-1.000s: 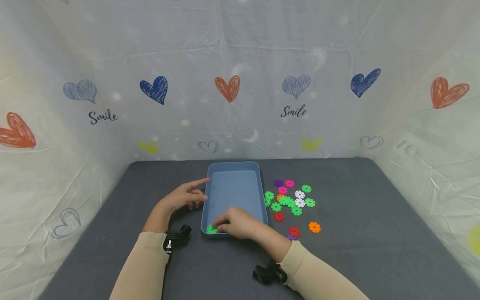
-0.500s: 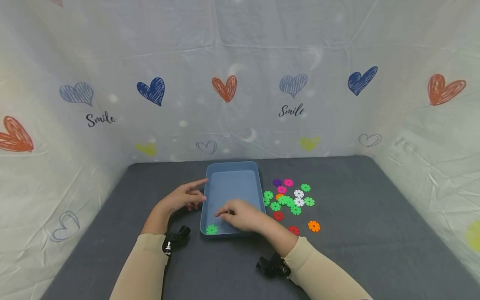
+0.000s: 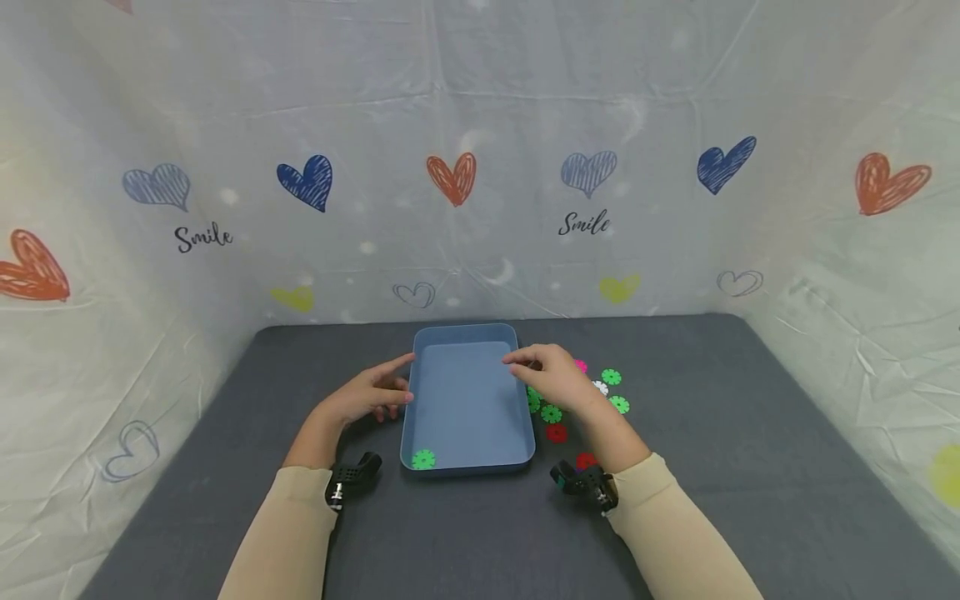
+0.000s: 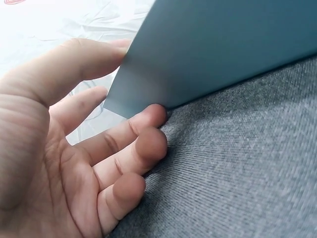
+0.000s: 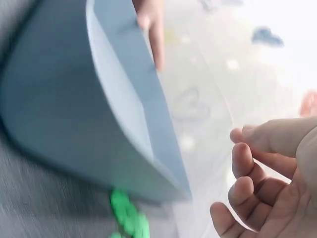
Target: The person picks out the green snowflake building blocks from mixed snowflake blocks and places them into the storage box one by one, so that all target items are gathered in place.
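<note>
My left hand (image 3: pixel 371 393) rests at the left side of the blue tray (image 3: pixel 472 400), thumb and extended index finger touching its rim. In the left wrist view, the other fingers (image 4: pixel 151 144) lie loosely bent by the tray's outer wall. Over the tray's right rim is my right hand (image 3: pixel 551 375), fingers loosely bent and holding nothing in the right wrist view. One green notched plastic disc (image 3: pixel 423 459) lies in the tray's front left corner. To the right of the tray, green discs (image 3: pixel 551 414) lie on the table, partly hidden by the right hand.
Around the right hand and forearm lie more notched discs: a pink disc (image 3: pixel 581 366), a white disc (image 3: pixel 601 387), and red discs (image 3: pixel 557 432). Dark grey cloth (image 3: pixel 450 542) covers the table. A pale curtain (image 3: pixel 480 100) printed with hearts hangs behind it.
My right hand has moved from the tray's front left corner back and right to its right rim, leaving the green disc in the corner. The left hand has stayed in place.
</note>
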### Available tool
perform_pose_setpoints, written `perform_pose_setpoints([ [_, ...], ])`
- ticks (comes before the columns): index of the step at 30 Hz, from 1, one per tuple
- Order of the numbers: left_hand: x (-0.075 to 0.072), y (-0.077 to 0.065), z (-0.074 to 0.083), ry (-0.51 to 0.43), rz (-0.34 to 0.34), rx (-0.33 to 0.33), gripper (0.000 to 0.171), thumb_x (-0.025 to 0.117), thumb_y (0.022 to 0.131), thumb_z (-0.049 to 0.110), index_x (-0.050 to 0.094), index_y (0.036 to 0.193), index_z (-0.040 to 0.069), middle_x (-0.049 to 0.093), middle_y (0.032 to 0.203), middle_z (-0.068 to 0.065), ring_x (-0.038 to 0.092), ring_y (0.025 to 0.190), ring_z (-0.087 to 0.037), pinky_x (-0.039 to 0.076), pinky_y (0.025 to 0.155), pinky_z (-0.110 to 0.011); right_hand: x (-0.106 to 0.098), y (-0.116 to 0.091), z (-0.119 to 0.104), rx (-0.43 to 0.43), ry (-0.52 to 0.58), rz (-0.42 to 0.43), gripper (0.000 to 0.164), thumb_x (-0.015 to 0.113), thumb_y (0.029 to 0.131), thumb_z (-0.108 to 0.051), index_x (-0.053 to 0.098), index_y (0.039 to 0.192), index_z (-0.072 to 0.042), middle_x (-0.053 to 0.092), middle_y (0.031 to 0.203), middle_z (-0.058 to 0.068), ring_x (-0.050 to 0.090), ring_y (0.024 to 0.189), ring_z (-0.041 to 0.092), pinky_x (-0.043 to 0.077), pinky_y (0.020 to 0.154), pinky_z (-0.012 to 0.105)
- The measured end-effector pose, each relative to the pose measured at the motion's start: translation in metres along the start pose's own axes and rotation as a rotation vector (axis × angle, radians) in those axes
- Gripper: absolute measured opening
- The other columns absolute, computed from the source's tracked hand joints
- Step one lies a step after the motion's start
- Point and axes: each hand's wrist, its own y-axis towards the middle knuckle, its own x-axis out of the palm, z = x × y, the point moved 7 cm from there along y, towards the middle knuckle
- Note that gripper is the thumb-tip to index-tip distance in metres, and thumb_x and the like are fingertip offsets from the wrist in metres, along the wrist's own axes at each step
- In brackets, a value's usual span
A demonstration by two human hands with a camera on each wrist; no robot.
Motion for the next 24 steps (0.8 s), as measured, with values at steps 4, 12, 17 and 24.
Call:
perform_pose_setpoints([
  [4, 0.000, 0.001, -0.001, 0.003, 0.011, -0.002, 0.081, 0.074, 0.096, 0.020, 0.029, 0.164, 0.019, 0.064, 0.115, -0.014, 0.060, 0.077, -0.025, 0.050, 0.064, -0.037, -0.012, 0.002, 0.028, 0.082, -0.012, 0.013, 0.030, 0.062, 0.104, -0.015, 0.071, 0.131, -0.007, 0.068, 0.110, 0.010, 0.051, 0.071, 0.020, 0.044, 0.063, 0.034],
  [12, 0.001, 0.000, -0.001, 0.027, 0.016, 0.005, 0.079, 0.072, 0.098, 0.021, 0.028, 0.164, 0.017, 0.063, 0.117, -0.015, 0.060, 0.078, -0.024, 0.049, 0.064, -0.037, -0.005, 0.007, 0.063, 0.143, -0.195, -0.095, 0.039, 0.073, 0.093, -0.009, 0.070, 0.131, -0.002, 0.047, 0.067, 0.000, 0.039, 0.059, 0.014, 0.037, 0.061, 0.032],
  [17, 0.000, 0.000, -0.001, 0.024, 0.017, 0.001, 0.079, 0.073, 0.097, 0.021, 0.029, 0.164, 0.017, 0.063, 0.117, -0.015, 0.060, 0.077, -0.024, 0.049, 0.064, -0.037, 0.000, 0.010, 0.070, 0.099, -0.325, -0.089, 0.036, 0.078, 0.090, -0.014, 0.076, 0.125, -0.010, 0.065, 0.079, 0.002, 0.049, 0.069, 0.015, 0.041, 0.063, 0.032],
  [24, 0.001, 0.000, 0.001, 0.033, 0.015, 0.012, 0.080, 0.073, 0.097, 0.021, 0.028, 0.164, 0.016, 0.064, 0.118, -0.016, 0.061, 0.077, -0.024, 0.049, 0.065, -0.038, 0.000, 0.010, 0.067, -0.006, -0.541, -0.057, 0.029, 0.080, 0.090, -0.028, 0.080, 0.118, -0.018, 0.064, 0.093, 0.001, 0.056, 0.084, 0.020, 0.040, 0.069, 0.040],
])
